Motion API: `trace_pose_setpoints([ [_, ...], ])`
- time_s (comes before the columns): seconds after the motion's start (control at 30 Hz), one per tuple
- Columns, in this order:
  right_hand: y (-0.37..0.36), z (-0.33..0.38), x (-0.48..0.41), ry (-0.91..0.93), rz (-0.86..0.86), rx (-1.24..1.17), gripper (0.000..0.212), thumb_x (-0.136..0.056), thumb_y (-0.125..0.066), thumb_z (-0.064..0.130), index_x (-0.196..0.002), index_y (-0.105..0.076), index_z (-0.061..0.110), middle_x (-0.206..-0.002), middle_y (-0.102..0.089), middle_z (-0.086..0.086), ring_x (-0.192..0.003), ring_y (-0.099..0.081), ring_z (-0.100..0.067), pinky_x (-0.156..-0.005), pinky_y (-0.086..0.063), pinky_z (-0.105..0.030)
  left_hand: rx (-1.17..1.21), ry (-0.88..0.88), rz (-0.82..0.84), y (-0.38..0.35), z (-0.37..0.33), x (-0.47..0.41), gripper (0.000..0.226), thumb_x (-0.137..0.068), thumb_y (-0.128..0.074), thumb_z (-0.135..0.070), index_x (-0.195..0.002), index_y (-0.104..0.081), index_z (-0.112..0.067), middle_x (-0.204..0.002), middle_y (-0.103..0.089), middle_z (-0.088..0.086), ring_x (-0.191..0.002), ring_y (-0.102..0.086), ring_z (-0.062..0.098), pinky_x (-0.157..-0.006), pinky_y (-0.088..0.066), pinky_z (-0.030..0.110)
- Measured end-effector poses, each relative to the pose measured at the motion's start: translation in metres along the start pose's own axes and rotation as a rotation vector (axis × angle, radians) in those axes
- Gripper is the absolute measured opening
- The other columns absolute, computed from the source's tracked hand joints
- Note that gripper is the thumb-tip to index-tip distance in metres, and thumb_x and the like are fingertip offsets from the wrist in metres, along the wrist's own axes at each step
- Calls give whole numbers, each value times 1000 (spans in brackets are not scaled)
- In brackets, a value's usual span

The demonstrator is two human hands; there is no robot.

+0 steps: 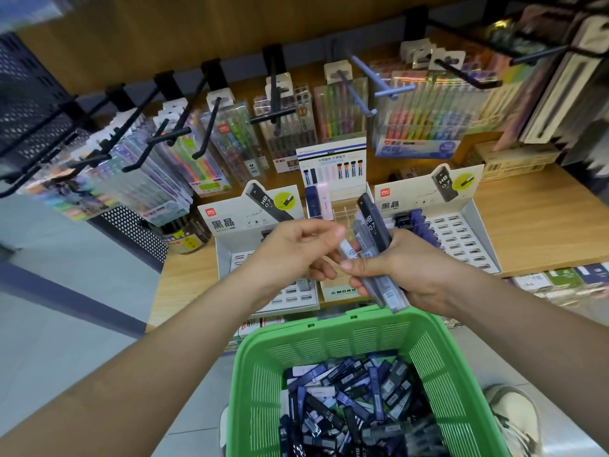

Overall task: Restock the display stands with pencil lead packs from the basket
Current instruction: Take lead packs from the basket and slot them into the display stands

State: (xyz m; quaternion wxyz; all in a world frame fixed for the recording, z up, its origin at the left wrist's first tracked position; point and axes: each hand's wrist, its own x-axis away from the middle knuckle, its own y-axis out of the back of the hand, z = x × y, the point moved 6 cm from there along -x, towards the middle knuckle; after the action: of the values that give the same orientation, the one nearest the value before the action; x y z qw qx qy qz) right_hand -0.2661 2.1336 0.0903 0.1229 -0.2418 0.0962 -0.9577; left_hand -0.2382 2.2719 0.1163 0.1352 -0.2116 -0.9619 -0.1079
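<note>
Above green basket (329, 338), in front of shelf (527, 219): R hand (418, 268) grips fan of lead packs (372, 232), thumb clamped across them. L hand (290, 249) pinches end of one pale pack (349, 250) at fan's edge, prob. to draw it out. More packs lie loose in basket. Left stand (230, 222) and right stand (461, 232) have many empty slots. Risks: pull drags neighbours from R grip, so they drop; pack types look mixed, so wrong slot possible. Chk label first.

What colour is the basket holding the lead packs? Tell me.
The basket is green, shown best in the head view.
</note>
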Motion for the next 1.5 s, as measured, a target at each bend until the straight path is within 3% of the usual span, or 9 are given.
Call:
trace_pose_setpoints([
  [0.2, -9, -9, 4, -169, 92, -60, 59, -65, -80, 25, -116, -58, 4, -83, -75, -13, -70, -74, -27, -52, -57, -29, 88, -23, -58, 13, 0, 6, 19, -82, -67, -1, -96, -69, -13, -71, -72, 9, -61, -68, 14, -61, -58, 22],
  [0.33, -11, -12, 7, -219, 173, 26, 52, -70, -77, 32, -112, -60, 7, -79, -72, -9, -51, -63, -15, -38, -45, -19, 103, -43, -131, 33, -2, 9, 18, -82, -67, 3, -92, -71, -12, -76, -73, 9, -65, -69, 15, -60, -56, 20],
  [0.43, -9, -14, 2, -200, 113, 31, 49, -69, -78, 35, -108, -63, 8, -76, -70, -8, -43, -50, -9, -36, -41, -18, 56, -72, -192, 45, -4, 12, 18, -81, -67, 2, -88, -73, -13, -73, -73, 5, -64, -68, 12, -60, -55, 18],
  [0.67, 7, -20, -3, -259, -43, -86, 33, -81, -74, 37, -96, -64, 9, -59, -54, -1, -44, -47, -9, -36, -41, -19, -492, -89, -419, 82, 16, 12, 21, -80, -75, -8, -79, -71, -28, -73, -68, -4, -63, -63, 9, -70, -56, 27],
  [0.77, 5, -19, -2, -277, 15, -124, 21, -85, -71, 31, -93, -64, 12, -60, -52, 0, -46, -47, -10, -36, -41, -19, -771, -93, -367, 71, 38, 6, 16, -85, -70, -11, -92, -70, -25, -80, -64, -14, -73, -60, 2, -76, -48, 18],
  [0.9, 1, -17, -2, -273, 59, -176, 13, -82, -66, 18, -93, -61, 13, -63, -53, 0, -50, -49, -12, -41, -44, -21, -933, -90, -339, 63, 53, 1, 18, -88, -67, -13, -103, -71, -21, -93, -70, -6, -82, -61, 9, -77, -44, 17],
  [1.0, 2, -16, -1, -261, 39, -217, 9, -85, -65, 14, -94, -62, 11, -65, -55, -3, -52, -52, -14, -43, -46, -22, -967, -106, -288, 53, 57, 0, 19, -90, -64, -12, -107, -71, -19, -99, -72, -2, -90, -65, 16, -82, -50, 25],
  [1.33, 11, -14, 1, -211, -66, -189, 17, -93, -64, 20, -97, -66, 4, -75, -71, -10, -53, -63, -15, -42, -50, -22, -1152, -161, -151, 37, 57, -3, 20, -93, -58, -15, -106, -73, -18, -99, -74, 3, -95, -64, 25, -84, -49, 32],
  [1.5, 10, -14, 1, -207, -66, -176, 15, -89, -62, 14, -100, -66, 3, -74, -70, -11, -51, -60, -15, -39, -46, -21, -1097, -254, -185, 34, 57, -3, 23, -93, -58, -8, -111, -72, -11, -107, -70, 7, -100, -63, 26, -88, -45, 29],
])
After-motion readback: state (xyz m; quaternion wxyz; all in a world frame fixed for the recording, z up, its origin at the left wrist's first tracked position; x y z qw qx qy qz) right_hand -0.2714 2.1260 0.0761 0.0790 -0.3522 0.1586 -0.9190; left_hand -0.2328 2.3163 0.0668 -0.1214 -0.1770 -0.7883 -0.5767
